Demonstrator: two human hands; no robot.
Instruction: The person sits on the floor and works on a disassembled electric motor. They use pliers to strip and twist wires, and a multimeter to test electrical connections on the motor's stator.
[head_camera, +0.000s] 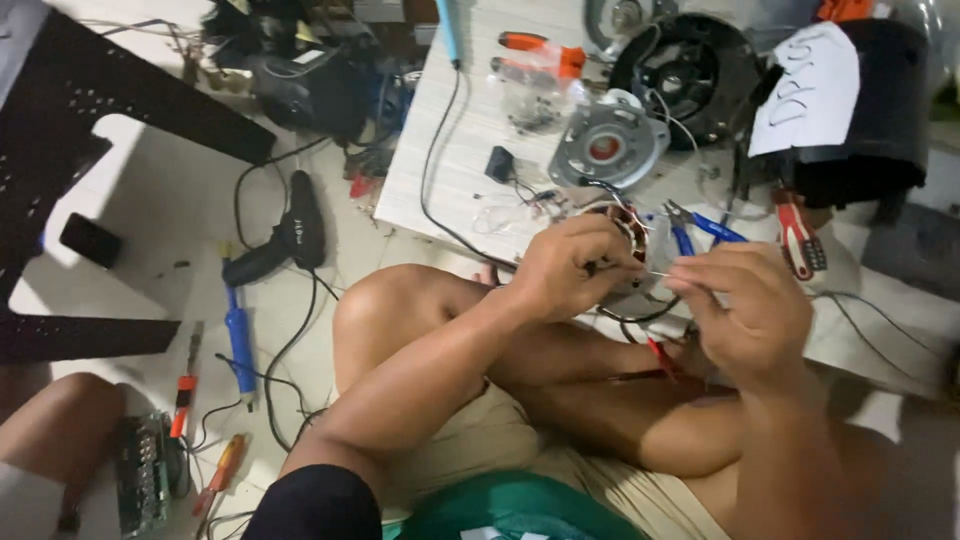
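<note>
I sit on the floor with a small motor stator with copper windings (628, 228) held over my knees. My left hand (565, 265) grips the stator's near side. My right hand (745, 305) pinches a thin pale wire (660, 273) that runs from the stator, fingers closed on its end. Blue-handled pliers (700, 228) lie just behind the stator. A red-handled tool (662, 358) rests on my leg under my right hand.
A low white board (450, 150) holds a round metal motor cover (608, 145), a black fan motor housing (690, 70), red-handled pliers (800, 235) and orange screwdrivers (540, 48). On the floor at left lie a black drill (285, 240), a blue soldering iron (240, 340) and a circuit board (145, 475). Another person's knee (55, 425) is at lower left.
</note>
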